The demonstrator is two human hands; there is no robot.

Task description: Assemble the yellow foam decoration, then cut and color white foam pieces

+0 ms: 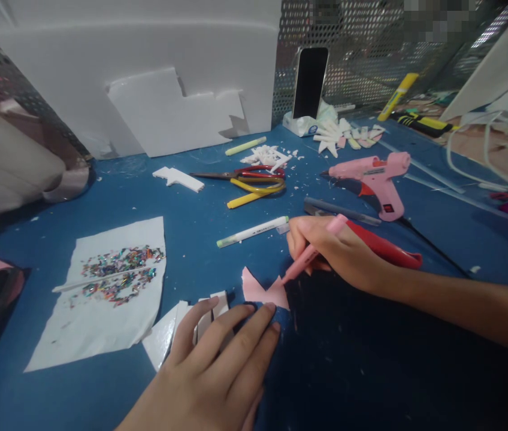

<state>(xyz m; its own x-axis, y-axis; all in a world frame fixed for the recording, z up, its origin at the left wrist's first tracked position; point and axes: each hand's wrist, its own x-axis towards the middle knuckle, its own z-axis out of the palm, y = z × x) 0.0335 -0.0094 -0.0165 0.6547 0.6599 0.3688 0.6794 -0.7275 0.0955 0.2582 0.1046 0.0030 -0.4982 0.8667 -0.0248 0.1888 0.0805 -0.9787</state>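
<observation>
My right hand [321,245] is closed around a pink marker [304,258], whose tip touches the right part of a small pink cut-out [263,291] with a notched top. The cut-out lies flat on the blue tabletop. My left hand [222,353] rests palm down with its fingers stretched out, fingertips at the lower edge of the cut-out. White foam pieces [164,335] lie partly hidden under and beside those left fingers. Just left of my right hand lies a white pen with green ends [253,232].
A sheet of paper [96,323] with shiny flakes lies left. Scissors [236,175], a yellow marker [245,200] and white scraps [266,157] sit behind. At right are a pink glue gun [373,176], a red case-like item [386,245] and a propped phone [310,84].
</observation>
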